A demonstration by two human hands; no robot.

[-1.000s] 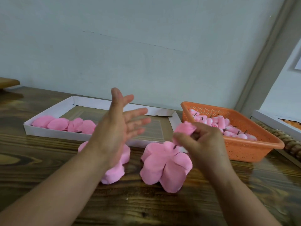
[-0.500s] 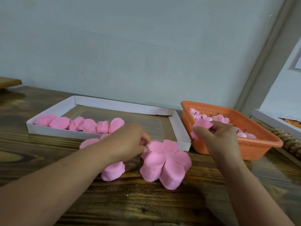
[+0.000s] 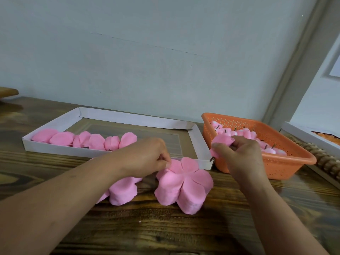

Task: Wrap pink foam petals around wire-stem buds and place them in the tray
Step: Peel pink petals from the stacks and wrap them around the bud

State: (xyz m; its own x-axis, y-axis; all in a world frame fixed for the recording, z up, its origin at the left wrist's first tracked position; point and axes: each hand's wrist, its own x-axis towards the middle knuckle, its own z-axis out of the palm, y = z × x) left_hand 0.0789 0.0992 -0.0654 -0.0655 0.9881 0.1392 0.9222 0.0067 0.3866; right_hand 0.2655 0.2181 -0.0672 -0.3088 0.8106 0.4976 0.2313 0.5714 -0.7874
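One petal at a time: our left hand [image 3: 145,157] pinches the top sheet at the 10 o'clock edge of the petal stack [image 3: 184,183], and we should lift slowly so lower sheets stay down. At 2 o'clock, our right hand [image 3: 237,153] grips the wire-stem bud [image 3: 221,142] before the orange basket [image 3: 287,162]; the white tray [image 3: 117,116], at 11 o'clock, holds finished buds.

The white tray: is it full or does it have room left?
Room left: finished pink buds fill only the white tray's front left; its remaining floor is bare.
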